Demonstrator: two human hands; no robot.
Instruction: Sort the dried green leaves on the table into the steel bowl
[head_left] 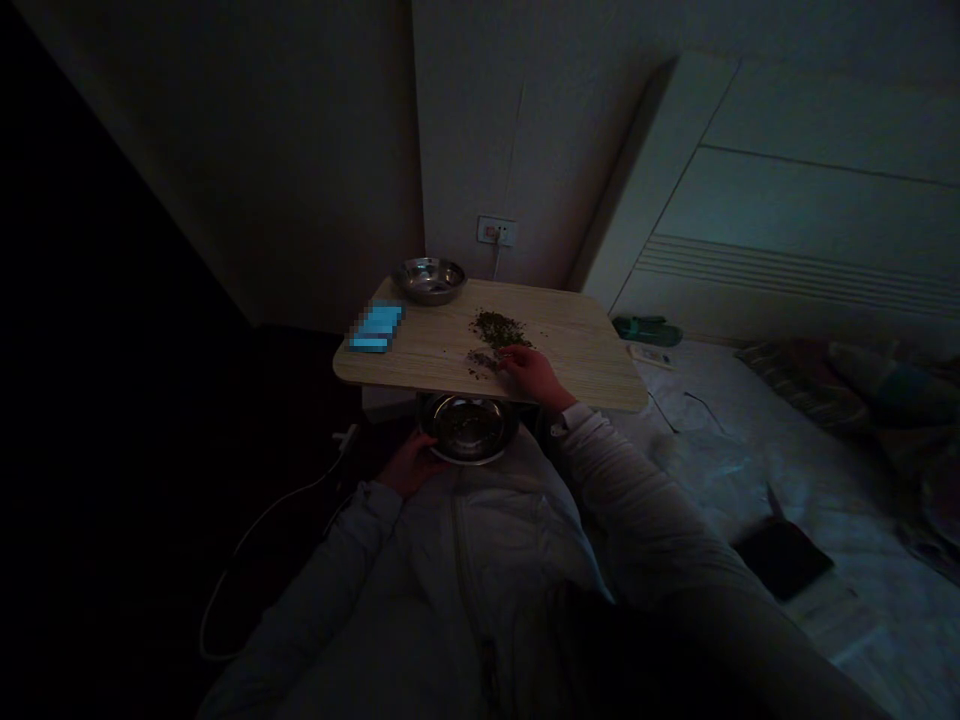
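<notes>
On a small wooden-topped table (420, 350) lies a pile of small dark green-brown bits (499, 328), perhaps dried leaves or seeds. Nearer me is a smaller, thinner scatter of the bits (480, 362). My right hand (534, 376) is at this scatter, its fingertips drawn together low over the tabletop. Whether a bit is pinched between them is too small to see. Below the table's front edge, a shiny metal bowl (472, 428) rests at my lap with some dark bits inside. My left hand (412, 464) grips its left rim, the fingers partly hidden.
A second metal bowl (430, 280) stands at the table's back left corner, behind a lit phone (377, 327). A wall socket (497, 231) holds a plug. To the right is a bed (712, 400) with a remote (651, 356). A white cable (247, 530) trails at left.
</notes>
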